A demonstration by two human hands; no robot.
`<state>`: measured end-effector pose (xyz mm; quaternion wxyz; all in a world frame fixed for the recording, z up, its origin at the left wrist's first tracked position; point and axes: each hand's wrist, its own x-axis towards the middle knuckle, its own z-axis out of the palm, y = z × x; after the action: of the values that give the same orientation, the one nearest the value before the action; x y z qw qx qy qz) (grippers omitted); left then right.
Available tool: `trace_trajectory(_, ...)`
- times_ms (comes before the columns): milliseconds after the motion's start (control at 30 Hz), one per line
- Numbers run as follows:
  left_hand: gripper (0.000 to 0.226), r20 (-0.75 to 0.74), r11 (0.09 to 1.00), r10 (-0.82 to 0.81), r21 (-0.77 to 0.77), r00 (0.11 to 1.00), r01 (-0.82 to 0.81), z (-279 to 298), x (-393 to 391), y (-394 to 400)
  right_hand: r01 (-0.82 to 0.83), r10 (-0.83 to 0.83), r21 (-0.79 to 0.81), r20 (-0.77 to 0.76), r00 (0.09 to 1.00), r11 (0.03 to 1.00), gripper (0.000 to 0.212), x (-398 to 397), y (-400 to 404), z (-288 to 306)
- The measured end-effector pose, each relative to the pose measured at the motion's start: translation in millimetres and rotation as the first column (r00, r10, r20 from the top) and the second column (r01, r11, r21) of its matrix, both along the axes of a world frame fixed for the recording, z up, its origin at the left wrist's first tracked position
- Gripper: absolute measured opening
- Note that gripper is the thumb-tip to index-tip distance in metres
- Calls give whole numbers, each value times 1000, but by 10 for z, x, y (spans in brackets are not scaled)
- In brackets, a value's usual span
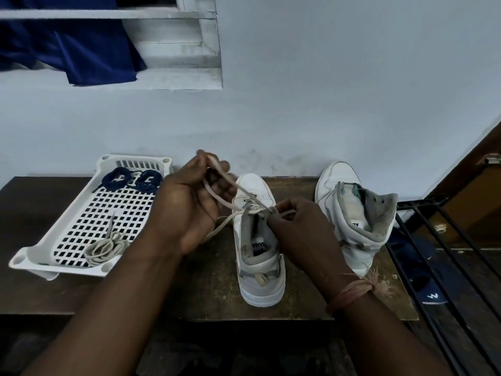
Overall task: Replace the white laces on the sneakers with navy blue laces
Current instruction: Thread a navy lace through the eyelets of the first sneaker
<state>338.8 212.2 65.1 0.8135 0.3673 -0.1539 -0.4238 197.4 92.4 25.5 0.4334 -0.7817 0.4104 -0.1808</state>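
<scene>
A white sneaker (257, 256) stands in the middle of the dark table with a white lace (238, 189) still threaded in its upper eyelets. My left hand (189, 204) is raised left of it, shut on a loop of that lace. My right hand (295, 229) pinches the same lace at the sneaker's tongue. A second white sneaker (355, 213) stands to the right with no lace in it. Two coiled navy blue laces (132, 179) lie at the far end of a white perforated tray (35, 253). A bundled white lace (105, 248) lies at the tray's near end.
The wooden table (54, 213) stands against a pale wall. A black metal rack (444, 267) stands to the right with a blue slipper (425, 283) below it. A blue cloth (81, 50) hangs from the window ledge at the upper left.
</scene>
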Motion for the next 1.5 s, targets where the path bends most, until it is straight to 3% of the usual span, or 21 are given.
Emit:
trace_trajectory(100, 29, -54, 999, -10, 31, 998, 12, -8, 74, 11, 0, 0, 1, 6, 1000, 1000, 12, 5, 1, -12)
trace_trajectory(167, 34, 245, 957, 23, 275, 969, -93, -49, 23, -26, -4, 4, -13, 8, 1000, 1000, 12, 7, 1, -21)
trace_trajectory(200, 32, 529, 886, -12, 399, 849, -236, -99, -9, -40, -6, 6, -17, 10, 1000, 1000, 12, 10, 2, -26)
trace_trajectory(233, 26, 769, 809, -122, 443, 628, -386, -156, -42, -56, -8, 8, -18, 10, 1000, 1000, 12, 11, 3, -29)
trace_trajectory(267, 20, 887, 764, -267, 433, 377, -478, -213, -70, -72, -10, 10, -19, 8, 1000, 1000, 11, 14, 3, -35)
trace_trajectory(300, 15, 903, 749, -382, 428, 199, -506, -251, -95, -86, -12, 12, -23, 5, 1000, 1000, 10, 15, 1, -41)
trace_trajectory(333, 11, 887, 749, -445, 443, 121, -493, -273, -105, -93, -14, 14, -25, 5, 1000, 1000, 9, 14, -2, -46)
trace_trajectory(500, 6, 857, 729, -515, 449, 19, -516, -328, -26, -98, -35, 35, -42, 8, 999, 999, 7, 15, 1, -37)
trace_trajectory(567, 12, 875, 753, -464, 472, 139, -458, -320, -51, -115, -39, 40, -28, 26, 999, 999, 6, 8, 2, -23)
trace_trajectory(633, 20, 808, 792, -326, 517, 491, -324, -271, -74, -136, -53, 53, -7, 57, 997, 999, 5, 1, -5, -28)
trace_trajectory(700, 24, 524, 883, -108, 441, 845, -160, -191, -79, -145, -80, 80, -2, 80, 994, 997, 3, 11, -1, -49)
trace_trajectory(767, 27, 110, 965, 9, 261, 994, -37, -109, -58, -115, -99, 102, -34, 85, 991, 994, 5, 37, 0, -85)
trace_trajectory(833, 30, -235, 996, 79, 67, 969, -65, -70, 18, -67, -108, 112, -66, 61, 992, 992, 16, 66, 8, -114)
trace_trajectory(900, 31, -277, 986, 169, 55, 946, -160, -69, 127, -27, -111, 115, -99, 38, 993, 989, 22, 84, 26, -129)
trace_trajectory(967, 24, -2, 922, 261, 298, 965, -249, -98, 199, -11, -132, 137, -152, 28, 990, 980, 24, 102, 56, -137)
trace_trajectory(1033, 22, 372, 701, 176, 602, 912, -381, -201, 213, 1, -168, 173, -192, 10, 985, 967, 25, 135, 84, -142)
trace_trajectory(1100, 31, 595, 520, -29, 695, 803, -496, -289, 151, 1, -189, 192, -237, -11, 981, 953, 18, 163, 89, -150)
trace_trajectory(1133, 38, 656, 498, -84, 680, 750, -539, -301, 110, 0, -193, 196, -263, -15, 981, 945, 15, 169, 81, -154)
trace_trajectory(1267, 36, 742, 583, -245, 627, 624, -516, -265, -78, -27, -208, 217, -323, -7, 976, 923, 23, 160, 50, -149)
trace_trajectory(1400, 27, 585, 608, -249, 715, 772, -345, -305, -107, -2, -158, 174, -393, 6, 985, 906, 13, 189, 46, -160)
trace_trajectory(1500, 22, 457, 608, -208, 753, 865, -252, -313, -30, 14, 96, -70, -180, 146, 987, 979, 17, 206, 21, -80)
